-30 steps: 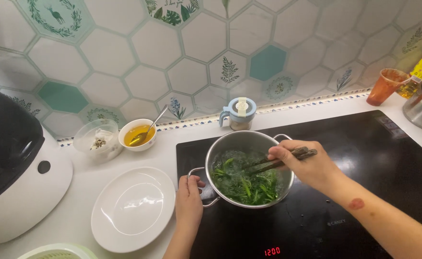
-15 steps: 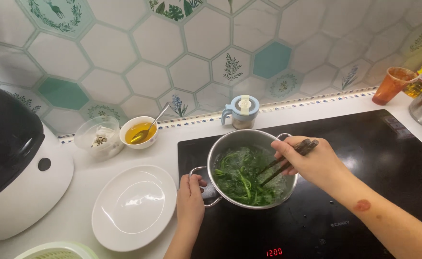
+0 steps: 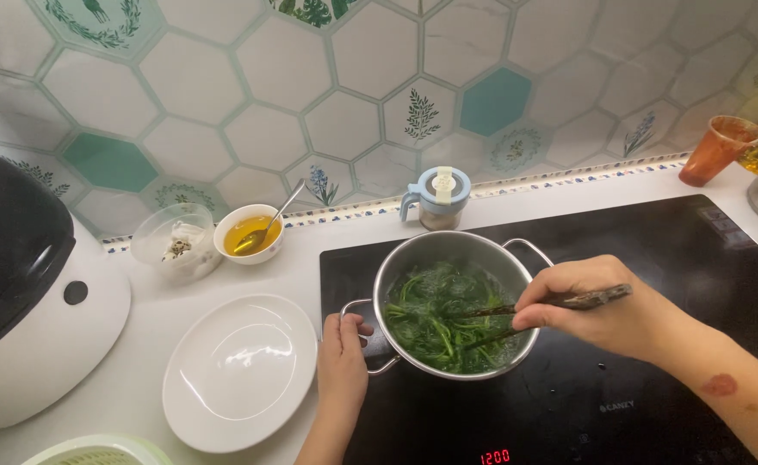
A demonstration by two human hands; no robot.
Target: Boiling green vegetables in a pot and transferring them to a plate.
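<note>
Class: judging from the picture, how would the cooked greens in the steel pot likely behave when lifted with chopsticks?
The greens look wilted and tangled, so probably floppy, lifting in trailing clumps. Their wet gloss suggests they may slip from the chopsticks held in the right hand.

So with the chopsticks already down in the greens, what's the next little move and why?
Probably pinch a clump and turn it over. The right hand has the chopsticks tipped into the dark leafy greens, which lie heaped in the steel pot, and the left hand grips the near handle, so the pot looks steadied.
</note>
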